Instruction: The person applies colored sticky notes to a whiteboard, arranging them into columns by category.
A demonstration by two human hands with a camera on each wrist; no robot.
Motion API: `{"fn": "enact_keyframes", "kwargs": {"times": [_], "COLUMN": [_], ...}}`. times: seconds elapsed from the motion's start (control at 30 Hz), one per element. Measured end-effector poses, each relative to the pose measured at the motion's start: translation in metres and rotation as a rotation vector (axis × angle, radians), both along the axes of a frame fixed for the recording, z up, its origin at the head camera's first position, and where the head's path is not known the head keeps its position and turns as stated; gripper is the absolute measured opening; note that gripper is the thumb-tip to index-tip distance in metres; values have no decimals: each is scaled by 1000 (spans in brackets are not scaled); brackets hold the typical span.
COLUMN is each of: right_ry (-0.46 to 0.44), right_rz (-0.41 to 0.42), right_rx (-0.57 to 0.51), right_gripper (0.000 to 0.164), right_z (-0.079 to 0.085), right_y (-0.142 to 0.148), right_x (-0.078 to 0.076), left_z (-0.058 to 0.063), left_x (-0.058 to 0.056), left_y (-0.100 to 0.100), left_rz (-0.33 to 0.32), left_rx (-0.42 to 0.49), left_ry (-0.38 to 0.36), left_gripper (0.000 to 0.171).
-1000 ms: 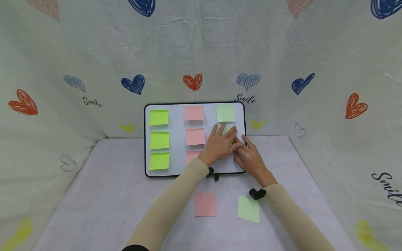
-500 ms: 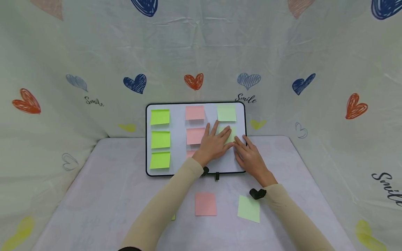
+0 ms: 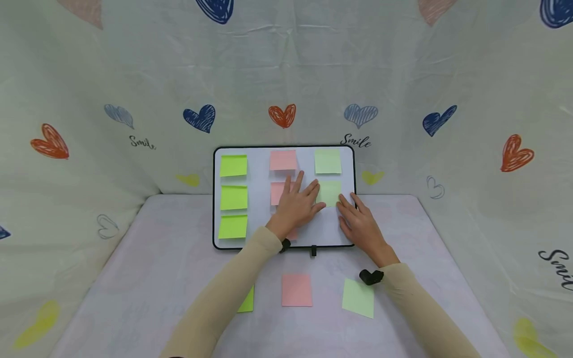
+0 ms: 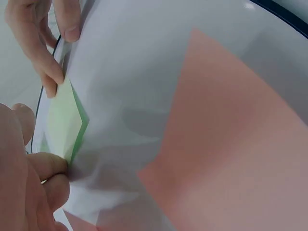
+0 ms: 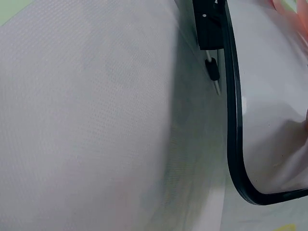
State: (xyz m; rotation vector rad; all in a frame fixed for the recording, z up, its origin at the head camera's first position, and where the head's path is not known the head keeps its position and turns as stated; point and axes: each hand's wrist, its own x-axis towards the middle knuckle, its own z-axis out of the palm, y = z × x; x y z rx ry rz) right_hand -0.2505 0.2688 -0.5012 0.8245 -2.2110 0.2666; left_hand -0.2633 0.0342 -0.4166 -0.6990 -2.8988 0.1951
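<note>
A whiteboard (image 3: 258,199) with a black frame stands propped on the table, bearing sticky notes in three columns. My left hand (image 3: 295,205) lies over its middle with fingers straight and spread, partly covering the pink notes (image 3: 283,160). Its fingertips are at the left edge of the second pale green sticky note (image 3: 330,193). My right hand (image 3: 361,224) has extended fingers near that note's lower right corner, by the board's right edge. In the left wrist view, fingers of both hands are at opposite ends of the pale green note (image 4: 65,120). The right wrist view barely shows the right hand.
On the table in front of the board lie a pink note (image 3: 297,290), a pale green note (image 3: 358,298) and a yellow-green note (image 3: 247,301) partly under the left sleeve. Three yellow-green notes (image 3: 233,198) line the board's left. A heart-printed cloth (image 3: 286,64) hangs behind.
My left hand has slid left across the board, uncovering the second pale green note. The right hand stays nearly in place. More of the yellow-green note on the table now shows.
</note>
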Motion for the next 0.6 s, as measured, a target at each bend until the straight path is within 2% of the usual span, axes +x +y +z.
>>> {"fn": "enact_keyframes", "kwargs": {"times": [0.13, 0.3, 0.43, 0.6], "right_ry": [-6, -11, 13, 14], "right_rz": [-10, -6, 13, 30], "right_rx": [-5, -16, -19, -3], "right_gripper": [45, 48, 50, 44], "right_z": [-2, -2, -4, -3], "right_y": [1, 2, 2, 3], "right_x": [0, 0, -2, -2], "left_z": [-3, -8, -7, -7], "left_x": [0, -3, -4, -3], "left_y": [8, 28, 43, 55], "left_rz": [-24, -43, -49, -47], "left_rx": [2, -4, -7, 32], "left_ry": [12, 5, 21, 35], "left_gripper": [71, 70, 70, 68]}}
